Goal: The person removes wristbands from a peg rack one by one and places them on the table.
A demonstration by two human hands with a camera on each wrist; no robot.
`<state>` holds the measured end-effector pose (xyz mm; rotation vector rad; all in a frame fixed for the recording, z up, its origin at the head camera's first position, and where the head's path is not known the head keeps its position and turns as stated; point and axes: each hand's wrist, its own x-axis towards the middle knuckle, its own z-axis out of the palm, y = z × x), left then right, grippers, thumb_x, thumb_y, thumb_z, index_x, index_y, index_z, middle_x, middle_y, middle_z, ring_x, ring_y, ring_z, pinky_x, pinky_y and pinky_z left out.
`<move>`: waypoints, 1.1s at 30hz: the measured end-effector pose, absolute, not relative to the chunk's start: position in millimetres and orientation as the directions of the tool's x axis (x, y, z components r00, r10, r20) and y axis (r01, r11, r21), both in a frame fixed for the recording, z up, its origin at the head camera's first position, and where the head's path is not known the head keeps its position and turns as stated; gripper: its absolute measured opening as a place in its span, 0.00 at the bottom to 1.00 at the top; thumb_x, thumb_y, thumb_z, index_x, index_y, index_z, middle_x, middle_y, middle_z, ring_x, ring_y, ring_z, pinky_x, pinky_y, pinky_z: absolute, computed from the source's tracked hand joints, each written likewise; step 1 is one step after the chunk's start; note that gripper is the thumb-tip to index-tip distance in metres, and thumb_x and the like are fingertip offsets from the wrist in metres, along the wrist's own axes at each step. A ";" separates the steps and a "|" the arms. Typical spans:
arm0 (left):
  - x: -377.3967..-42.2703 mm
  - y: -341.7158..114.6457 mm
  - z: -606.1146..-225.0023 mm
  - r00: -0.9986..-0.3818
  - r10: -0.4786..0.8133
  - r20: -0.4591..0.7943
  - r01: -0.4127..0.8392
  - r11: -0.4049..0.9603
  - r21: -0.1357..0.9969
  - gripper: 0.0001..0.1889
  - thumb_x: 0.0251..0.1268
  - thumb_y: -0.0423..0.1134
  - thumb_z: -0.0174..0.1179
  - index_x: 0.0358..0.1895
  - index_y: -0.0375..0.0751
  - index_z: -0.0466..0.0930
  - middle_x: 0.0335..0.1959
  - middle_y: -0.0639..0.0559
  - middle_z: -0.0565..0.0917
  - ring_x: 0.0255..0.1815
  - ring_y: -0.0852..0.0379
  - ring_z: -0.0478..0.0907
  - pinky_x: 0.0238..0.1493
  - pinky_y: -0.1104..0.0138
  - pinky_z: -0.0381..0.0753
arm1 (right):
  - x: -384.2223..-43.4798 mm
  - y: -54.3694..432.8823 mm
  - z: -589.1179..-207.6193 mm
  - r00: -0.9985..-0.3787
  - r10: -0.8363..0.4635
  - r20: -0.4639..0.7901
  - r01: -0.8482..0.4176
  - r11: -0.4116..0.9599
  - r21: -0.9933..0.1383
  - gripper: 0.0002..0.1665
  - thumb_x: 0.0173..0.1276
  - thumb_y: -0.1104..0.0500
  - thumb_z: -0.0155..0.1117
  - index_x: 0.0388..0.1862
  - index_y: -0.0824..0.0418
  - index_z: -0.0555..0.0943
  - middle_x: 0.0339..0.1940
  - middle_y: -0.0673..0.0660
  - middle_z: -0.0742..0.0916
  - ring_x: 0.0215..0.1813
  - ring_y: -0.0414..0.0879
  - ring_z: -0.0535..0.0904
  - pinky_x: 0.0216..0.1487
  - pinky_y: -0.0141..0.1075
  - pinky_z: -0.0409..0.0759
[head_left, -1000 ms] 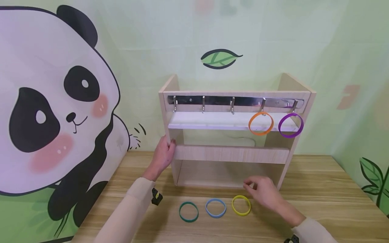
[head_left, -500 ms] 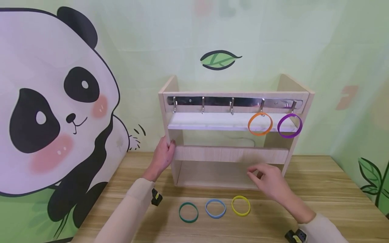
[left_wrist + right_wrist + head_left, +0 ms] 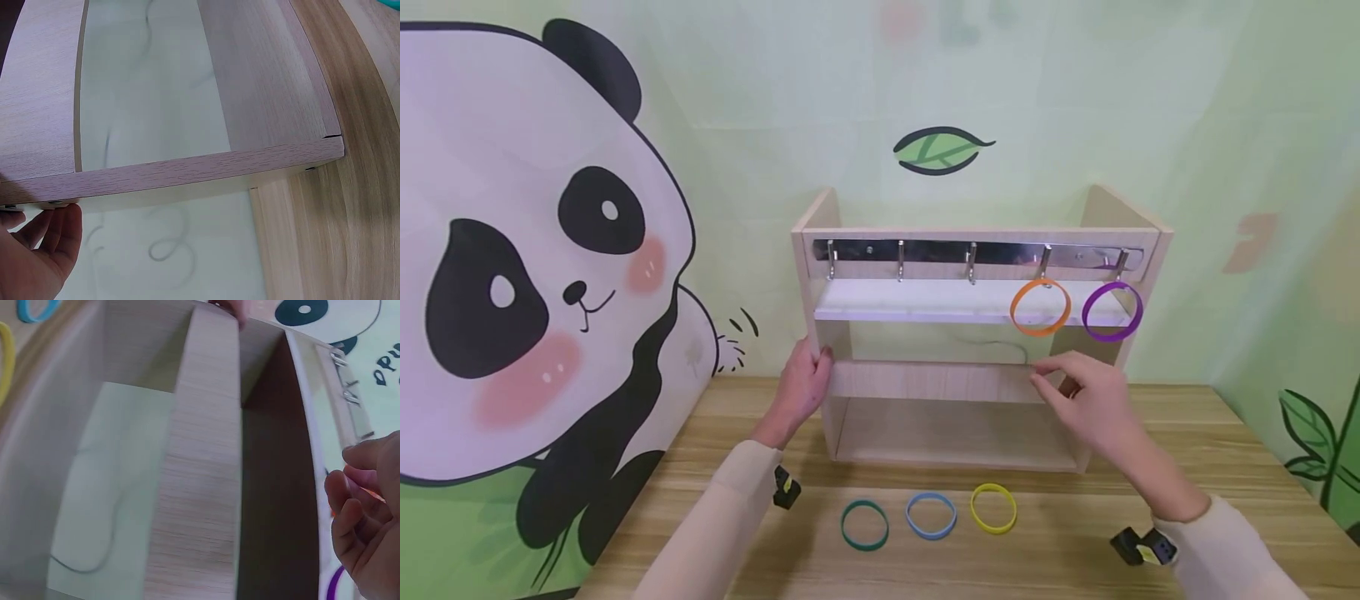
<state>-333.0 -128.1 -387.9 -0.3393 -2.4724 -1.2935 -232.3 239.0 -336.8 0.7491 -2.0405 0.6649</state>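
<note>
My left hand (image 3: 802, 381) grips the left side panel of a small wooden shelf rack (image 3: 973, 381); the left wrist view shows its fingers (image 3: 65, 234) at the panel's edge. In front of the rack's right part, my right hand (image 3: 1086, 398) is raised, fingers loosely bent and thumb near the index finger, with nothing visible between them. An orange wristband (image 3: 1041, 307) and a purple wristband (image 3: 1112, 312) hang from the two rightmost hooks, just above that hand. Green (image 3: 864, 525), blue (image 3: 931, 515) and yellow (image 3: 993, 508) wristbands lie on the table before the rack.
A metal hook rail (image 3: 936, 251) runs along the rack's upper front, above a white shelf board (image 3: 917, 300). The rack stands on a wood-grain table (image 3: 1172, 442). Behind it hangs a pale green backdrop (image 3: 760, 108) with a printed panda (image 3: 512, 150).
My right hand has risen from beside the yellow wristband to just below the hanging wristbands, shifting a little right. My left hand keeps its place on the rack, and the wristbands have not visibly moved.
</note>
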 end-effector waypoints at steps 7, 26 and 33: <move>-333.3 -127.7 -388.7 -0.915 0.058 0.399 0.360 0.563 0.744 0.22 0.74 0.45 0.39 0.65 0.37 0.61 0.55 0.38 0.70 0.53 0.43 0.72 0.51 0.48 0.77 | -233.4 241.0 -314.9 -0.471 -0.212 0.856 -0.666 0.723 -0.187 0.11 0.48 0.73 0.72 0.32 0.65 0.84 0.24 0.52 0.83 0.19 0.36 0.69 0.19 0.22 0.67; -333.7 -128.0 -389.2 -0.909 0.054 0.414 0.369 0.567 0.737 0.22 0.74 0.44 0.39 0.63 0.35 0.63 0.52 0.37 0.71 0.51 0.43 0.73 0.49 0.49 0.78 | -243.8 240.2 -271.3 -0.466 -0.089 0.880 -0.547 0.811 -0.208 0.13 0.53 0.69 0.70 0.40 0.67 0.84 0.34 0.60 0.84 0.20 0.46 0.73 0.20 0.25 0.66; -333.8 -128.2 -389.3 -0.910 0.051 0.411 0.363 0.579 0.730 0.22 0.74 0.45 0.39 0.63 0.36 0.63 0.51 0.37 0.71 0.50 0.43 0.73 0.48 0.49 0.79 | -247.0 237.7 -261.3 -0.534 -0.092 0.840 -0.495 0.840 -0.222 0.15 0.57 0.67 0.68 0.45 0.66 0.84 0.41 0.63 0.85 0.22 0.49 0.74 0.22 0.34 0.69</move>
